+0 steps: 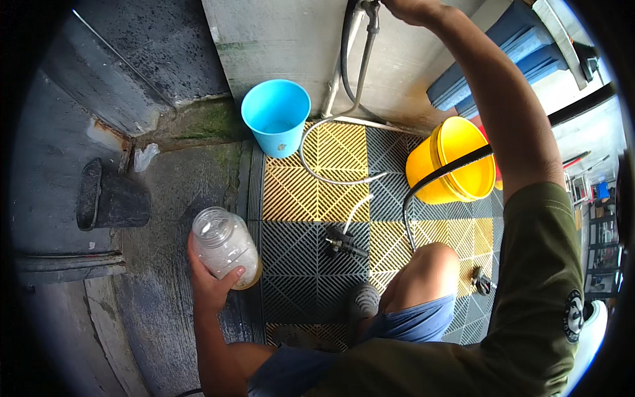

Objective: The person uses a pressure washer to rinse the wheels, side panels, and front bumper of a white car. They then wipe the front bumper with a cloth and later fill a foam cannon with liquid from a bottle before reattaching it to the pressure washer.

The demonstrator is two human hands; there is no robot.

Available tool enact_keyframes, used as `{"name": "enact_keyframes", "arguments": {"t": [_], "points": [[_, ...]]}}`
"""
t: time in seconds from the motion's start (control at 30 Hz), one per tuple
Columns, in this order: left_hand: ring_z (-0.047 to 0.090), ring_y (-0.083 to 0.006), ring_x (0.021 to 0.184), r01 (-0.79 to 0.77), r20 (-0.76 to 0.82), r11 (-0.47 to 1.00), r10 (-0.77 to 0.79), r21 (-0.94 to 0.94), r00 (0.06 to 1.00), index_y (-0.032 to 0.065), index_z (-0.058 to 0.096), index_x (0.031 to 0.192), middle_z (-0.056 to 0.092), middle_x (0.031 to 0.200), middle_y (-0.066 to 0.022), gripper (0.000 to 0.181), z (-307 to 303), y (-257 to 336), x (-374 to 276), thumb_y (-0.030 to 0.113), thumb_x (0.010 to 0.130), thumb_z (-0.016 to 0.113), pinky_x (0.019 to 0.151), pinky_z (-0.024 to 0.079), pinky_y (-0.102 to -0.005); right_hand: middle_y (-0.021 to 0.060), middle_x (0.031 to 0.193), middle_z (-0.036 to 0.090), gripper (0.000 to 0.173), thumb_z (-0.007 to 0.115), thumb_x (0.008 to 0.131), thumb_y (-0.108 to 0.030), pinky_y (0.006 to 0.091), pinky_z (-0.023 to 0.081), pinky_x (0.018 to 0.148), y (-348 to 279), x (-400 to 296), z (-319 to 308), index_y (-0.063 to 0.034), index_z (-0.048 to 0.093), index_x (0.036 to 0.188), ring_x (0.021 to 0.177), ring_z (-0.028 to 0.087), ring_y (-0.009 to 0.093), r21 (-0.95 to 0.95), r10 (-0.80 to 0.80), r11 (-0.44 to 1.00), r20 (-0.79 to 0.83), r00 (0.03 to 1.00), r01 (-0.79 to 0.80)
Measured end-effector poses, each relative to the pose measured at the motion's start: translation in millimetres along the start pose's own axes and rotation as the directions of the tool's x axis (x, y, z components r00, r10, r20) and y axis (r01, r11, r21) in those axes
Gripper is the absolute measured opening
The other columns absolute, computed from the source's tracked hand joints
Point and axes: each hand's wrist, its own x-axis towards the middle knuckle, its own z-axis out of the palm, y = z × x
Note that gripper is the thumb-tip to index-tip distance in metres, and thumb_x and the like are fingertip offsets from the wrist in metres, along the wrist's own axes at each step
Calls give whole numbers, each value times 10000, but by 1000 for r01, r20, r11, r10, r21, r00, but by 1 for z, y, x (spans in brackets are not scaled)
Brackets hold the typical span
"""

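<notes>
My left hand [213, 283] is wrapped around a clear, wide-mouthed jar [227, 248], tilted with its open mouth away from me. The jar looks wet or frothy inside, with a yellowish tint at its base. At the top edge, my right hand [409, 11] is partly cut off beside a metal tap [371, 17] on the wall; its fingers are hidden, so its grip cannot be told. From the tap a flexible metal hose [364, 74] hangs down and curls onto the floor tiles. A light-blue bucket [279, 145] stands left of the hose.
A yellow bucket [421, 168] stands at the right, a black hose [446, 168] passing across it. A black fitting with a short pale hose [347, 244] lies on the slatted tiles. A black container [121, 201] and a crumpled plastic scrap [146, 157] are at the left.
</notes>
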Motion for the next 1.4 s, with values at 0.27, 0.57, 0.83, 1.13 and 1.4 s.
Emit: {"name": "enact_keyframes", "arguments": {"t": [0.27,0.57,0.83,1.13,1.4], "points": [[428,-331,1294,48,-131,998,-43,34,990,63,115,1512,353,1429,-201,1061,-15,0,-7,57,672,764,1058,411,-459,221,1112,642,417,585,931,-327,427,533,832,-38,-44,51,-77,544,1262,987,631,395,396,458,865,-376,805,-308],[413,-332,1292,-16,-317,992,55,124,947,41,128,1505,341,1436,-186,1108,-10,-3,-15,121,650,828,1073,389,-447,154,1443,403,509,479,908,-43,480,430,1042,-257,-270,360,-152,430,1402,1305,442,366,167,317,714,789,526,-680],[388,-322,1318,17,-249,998,-33,-65,968,53,111,1520,335,1450,-181,1160,-2,-2,-40,145,634,855,1087,359,-450,203,1220,545,282,466,954,-129,428,539,884,-270,-253,343,-46,530,1216,1105,603,342,205,230,763,800,554,-613],[436,-431,1261,-140,-8,902,157,409,988,50,145,1501,378,1380,-282,1120,63,20,-14,147,643,858,1054,379,-509,155,840,614,197,475,972,-118,321,578,564,-251,-160,96,41,482,1087,634,655,203,745,202,-468,614,763,-475],[396,-458,1264,-252,164,840,197,480,967,58,113,1502,362,1360,-275,1108,88,-13,-2,173,664,829,1051,372,-528,117,804,604,112,514,958,-78,312,584,569,-287,-207,26,-1,470,1027,599,648,198,745,402,-658,472,785,-111]]}}
